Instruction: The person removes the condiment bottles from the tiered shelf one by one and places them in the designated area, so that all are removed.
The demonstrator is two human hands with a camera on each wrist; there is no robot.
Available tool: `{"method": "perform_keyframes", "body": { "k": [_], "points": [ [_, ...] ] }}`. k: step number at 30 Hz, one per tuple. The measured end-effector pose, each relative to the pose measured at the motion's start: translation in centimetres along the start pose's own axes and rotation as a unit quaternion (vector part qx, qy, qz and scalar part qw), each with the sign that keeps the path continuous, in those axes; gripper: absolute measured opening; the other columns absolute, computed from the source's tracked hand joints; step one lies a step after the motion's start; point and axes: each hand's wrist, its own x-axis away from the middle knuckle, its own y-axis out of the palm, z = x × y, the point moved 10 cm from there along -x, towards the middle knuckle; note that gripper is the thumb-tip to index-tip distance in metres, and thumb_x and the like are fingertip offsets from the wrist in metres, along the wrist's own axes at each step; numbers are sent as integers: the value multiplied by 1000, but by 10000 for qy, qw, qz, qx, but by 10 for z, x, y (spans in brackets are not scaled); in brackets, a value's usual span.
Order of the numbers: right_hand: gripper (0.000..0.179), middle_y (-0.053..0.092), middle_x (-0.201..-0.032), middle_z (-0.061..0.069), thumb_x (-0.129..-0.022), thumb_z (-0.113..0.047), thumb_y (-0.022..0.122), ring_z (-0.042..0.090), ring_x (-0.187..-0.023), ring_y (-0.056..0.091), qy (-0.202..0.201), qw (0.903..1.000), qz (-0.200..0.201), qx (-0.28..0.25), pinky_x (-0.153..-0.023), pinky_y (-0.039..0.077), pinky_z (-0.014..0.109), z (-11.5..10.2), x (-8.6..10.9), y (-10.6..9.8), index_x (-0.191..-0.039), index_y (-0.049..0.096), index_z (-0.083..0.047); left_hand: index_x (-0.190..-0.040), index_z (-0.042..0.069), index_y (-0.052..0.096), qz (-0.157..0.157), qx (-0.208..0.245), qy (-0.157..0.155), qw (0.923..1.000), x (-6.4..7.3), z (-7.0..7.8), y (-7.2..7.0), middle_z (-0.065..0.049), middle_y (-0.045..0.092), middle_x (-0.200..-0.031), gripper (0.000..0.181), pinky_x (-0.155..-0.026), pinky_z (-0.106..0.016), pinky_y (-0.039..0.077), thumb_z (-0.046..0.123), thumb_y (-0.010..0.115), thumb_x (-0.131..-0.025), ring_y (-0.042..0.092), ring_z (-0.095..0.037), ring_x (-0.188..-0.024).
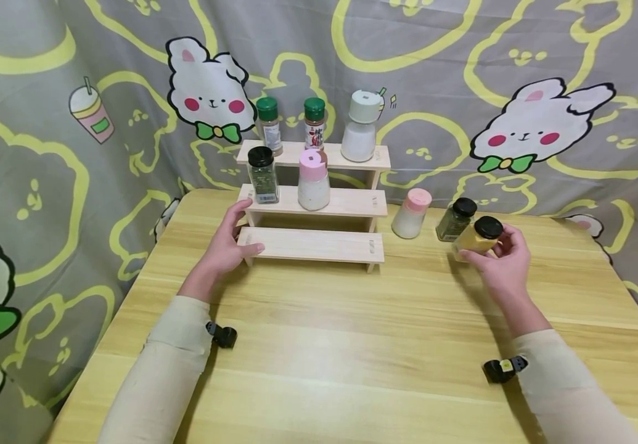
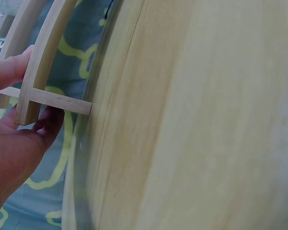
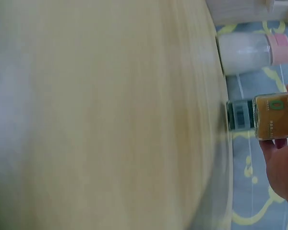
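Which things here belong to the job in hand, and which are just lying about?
In the job:
yellow jar, held by right hand
wooden rack, gripped by left hand
likely the five jars on it, plus pink-capped jar and green jar beside it

Just around:
table
patterned curtain
wrist cameras

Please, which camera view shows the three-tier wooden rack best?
The head view: it shows all three shelves of the three-tier wooden rack from the front and above. The left wrist view gives only one end, close up, gripped by the left hand; the right wrist view catches just a small part in its top right corner.
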Motion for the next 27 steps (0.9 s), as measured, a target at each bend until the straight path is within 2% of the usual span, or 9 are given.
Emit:
{"method": "perform_keyframes", "body": {
  "k": [3, 11, 19, 27],
  "points": [
    [75, 56, -115, 4, -61, 30, 78, 14, -102, 58, 100, 9999, 16, -41, -77, 52, 17, 4, -4, -7, -120, 56, -12, -155, 10, 26, -27, 64, 30, 10000, -1, -3, 1, -23, 24, -157, 90, -104, -55, 37, -18, 70, -82, 38, -49, -132],
    [76, 58, -114, 2, -62, 31, 76, 12, -96, 57, 274, 9995, 178, 33, -72, 52, 15, 12, -17, -22, -119, 56, -15, -156, 21, 28, 66, 88, 143, 9998, -13, -31, -4, -16, 29, -156, 96, -100, -52, 40, -17, 72, -80, 43, -43, -128],
    [75, 56, -110, 1, -59, 31, 77, 11, -91, 56, 487, 9979, 427, 79, -67, 50, 14, 20, -29, -34, -114, 58, -16, -155, 24, 30, 101, 54, 221, 9997, -13, -32, -5, -13, 31, -155, 96, -101, -53, 40, -17, 73, -80, 44, -41, -127],
    [75, 56, -111, 0, -61, 33, 74, 11, -93, 56, 439, 9981, 429, -14, -73, 50, 13, 26, -39, -40, -116, 59, -16, -155, 22, 31, 125, -5, 267, 9996, -13, -31, -6, -14, 29, -157, 96, -102, -54, 38, -17, 74, -80, 42, -44, -129]
  ]
}}
